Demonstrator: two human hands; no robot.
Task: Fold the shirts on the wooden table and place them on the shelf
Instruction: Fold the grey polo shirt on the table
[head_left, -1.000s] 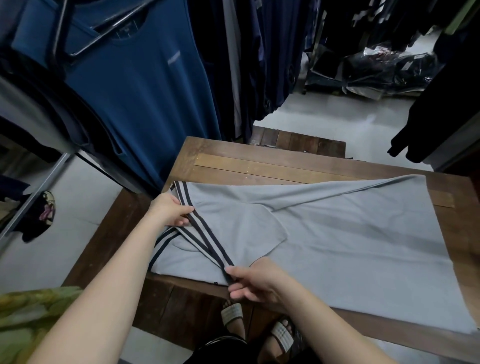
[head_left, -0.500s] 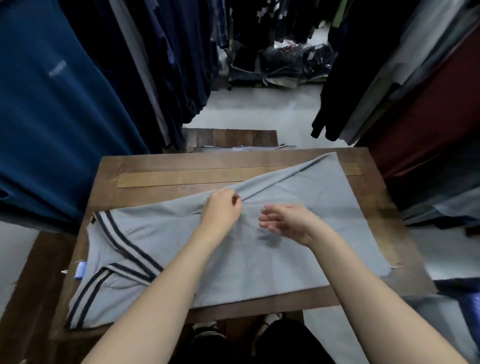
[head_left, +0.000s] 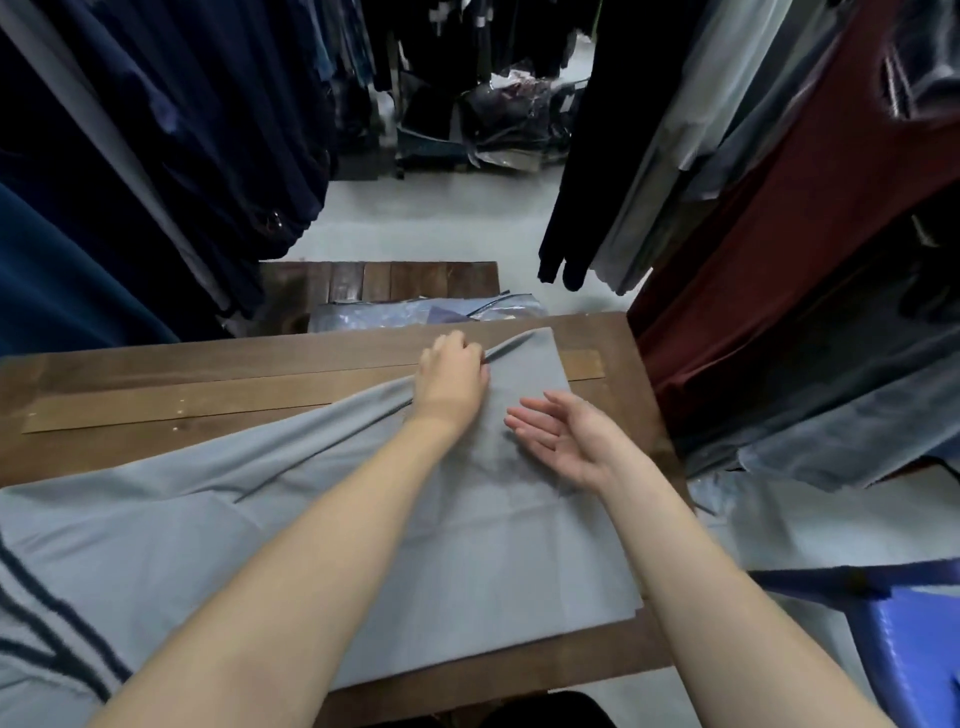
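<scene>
Head view: grey shirt (head_left: 467, 561) half-folded, striped.

Cannot see left hand (head_left: 453, 375) fingers, tucked into the shirt (head_left: 467, 545) fold. Cropped at left edge: striped collar (head_left: 57, 618).

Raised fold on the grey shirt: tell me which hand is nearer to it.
Left. The left hand grips the grey shirt right at that fold; the right hand is open, off to its right, over flat cloth.
</scene>
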